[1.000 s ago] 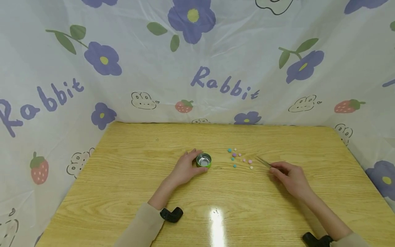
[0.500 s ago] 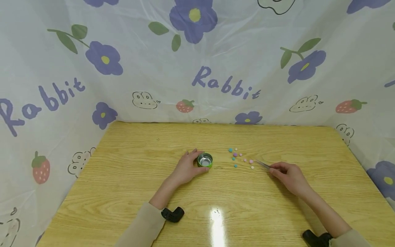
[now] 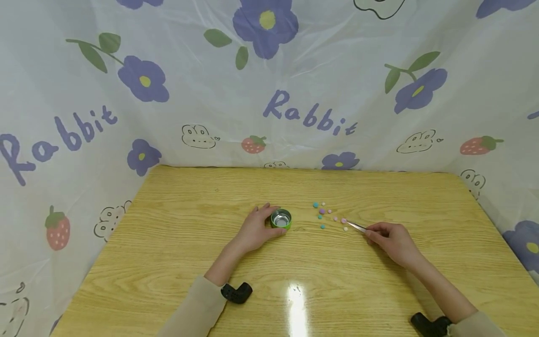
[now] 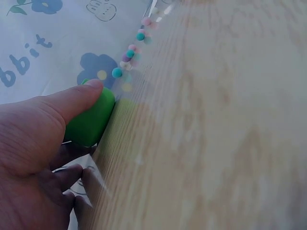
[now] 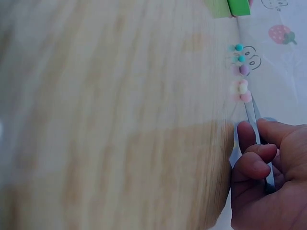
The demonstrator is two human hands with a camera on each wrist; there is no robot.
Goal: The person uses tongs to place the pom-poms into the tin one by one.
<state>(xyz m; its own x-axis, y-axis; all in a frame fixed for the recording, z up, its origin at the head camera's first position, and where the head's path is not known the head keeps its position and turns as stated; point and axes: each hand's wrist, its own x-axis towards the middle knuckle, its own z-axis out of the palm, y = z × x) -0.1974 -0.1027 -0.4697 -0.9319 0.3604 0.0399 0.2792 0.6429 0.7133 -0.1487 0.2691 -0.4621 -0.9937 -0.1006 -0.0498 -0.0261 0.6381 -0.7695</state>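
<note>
My left hand [image 3: 254, 230] holds a small round green tin [image 3: 281, 219] with a silvery inside, thumb and fingers around its sides as it stands on the table. In the left wrist view the thumb presses the green wall [image 4: 91, 120]. My right hand [image 3: 396, 241] pinches metal tweezers [image 3: 357, 227] between thumb and fingers. The tweezers' tips are at a pink bead [image 3: 343, 220]; whether they grip it I cannot tell. Several other small beads lie left of the tips, among them a purple bead [image 3: 322, 211], a blue bead [image 3: 316, 205] and a white bead [image 3: 345, 229].
The wooden table [image 3: 189, 196] carries the tin and beads, with a bright light reflection near its front. A white cloth [image 3: 210, 93] printed with flowers and rabbits hangs behind and along the sides. Each wrist wears a black device [image 3: 236, 293].
The right hand has moved the tweezers left and slightly down, so their tips went from apart to the pink bead. The left hand keeps its hold on the tin.
</note>
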